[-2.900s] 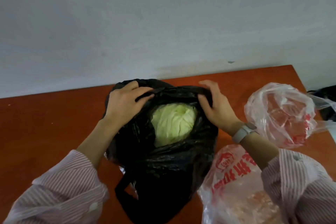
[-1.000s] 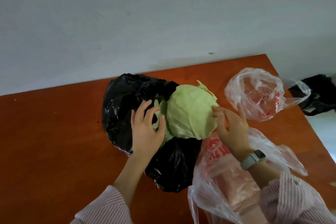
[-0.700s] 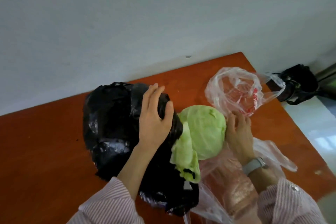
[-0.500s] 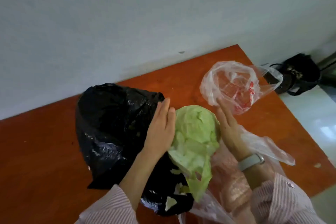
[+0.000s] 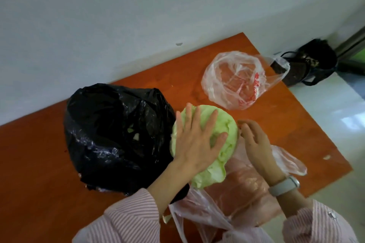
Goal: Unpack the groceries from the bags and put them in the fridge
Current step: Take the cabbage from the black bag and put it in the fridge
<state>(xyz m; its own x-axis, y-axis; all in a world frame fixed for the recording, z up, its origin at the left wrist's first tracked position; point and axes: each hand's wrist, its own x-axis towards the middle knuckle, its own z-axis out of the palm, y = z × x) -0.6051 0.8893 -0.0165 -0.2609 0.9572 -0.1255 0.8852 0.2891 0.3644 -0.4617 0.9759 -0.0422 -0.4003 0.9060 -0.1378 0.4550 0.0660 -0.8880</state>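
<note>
Round leafy cabbage now outside crinkled black bag.

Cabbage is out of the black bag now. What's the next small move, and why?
Probably close both hands round the cabbage and lift it. It lies outside the black bag, the left hand rests flat on top with fingers spread, and the right hand is beside it, so nothing grips it yet.
</note>
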